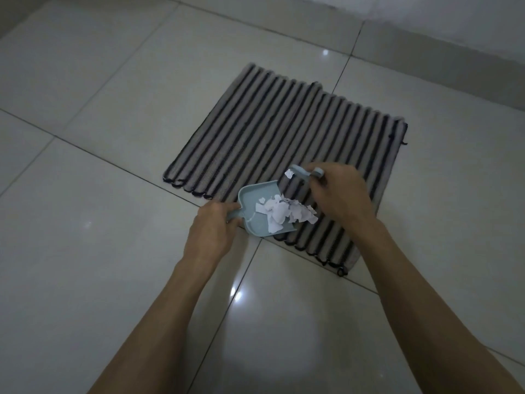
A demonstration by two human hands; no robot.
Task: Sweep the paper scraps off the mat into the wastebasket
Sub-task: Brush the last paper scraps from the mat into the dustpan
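A grey mat with black stripes lies on the tiled floor. At its near edge sits a light blue dustpan, its mouth facing right onto the mat. My left hand grips the dustpan's handle. A heap of white paper scraps lies partly inside the pan and partly on the mat at its lip. My right hand holds a small light blue brush just beyond the pan. One white scrap sits at the brush's tip. No wastebasket is in view.
Glossy pale floor tiles surround the mat on all sides. A white wall with a low skirting runs along the far right behind the mat.
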